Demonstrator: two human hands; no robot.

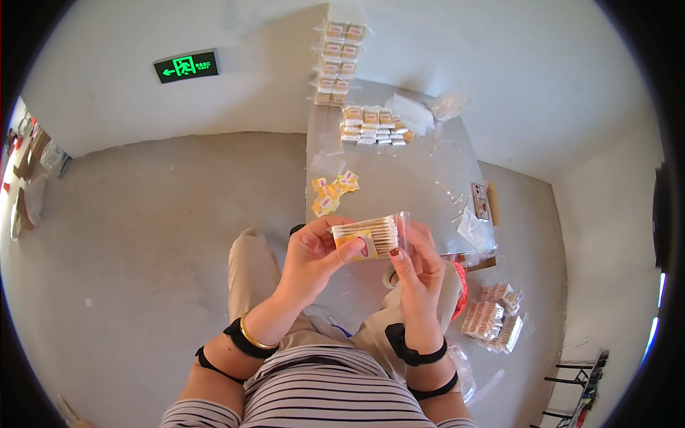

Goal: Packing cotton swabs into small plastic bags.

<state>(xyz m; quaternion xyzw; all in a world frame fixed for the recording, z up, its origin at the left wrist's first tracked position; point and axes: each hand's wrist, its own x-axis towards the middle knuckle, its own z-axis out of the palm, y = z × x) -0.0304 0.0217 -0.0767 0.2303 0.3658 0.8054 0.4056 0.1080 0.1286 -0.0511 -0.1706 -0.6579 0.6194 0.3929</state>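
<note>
While both hands meet above the lap, the left hand (314, 253) grips a clear packet of cotton swabs (367, 237); the right hand (417, 264) pinches its end, grey bench (407, 185) just beyond.

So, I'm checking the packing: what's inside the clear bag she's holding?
The clear bag holds a tight row of thin pale sticks with a yellow card in front. The left hand and right hand cover its ends.
</note>
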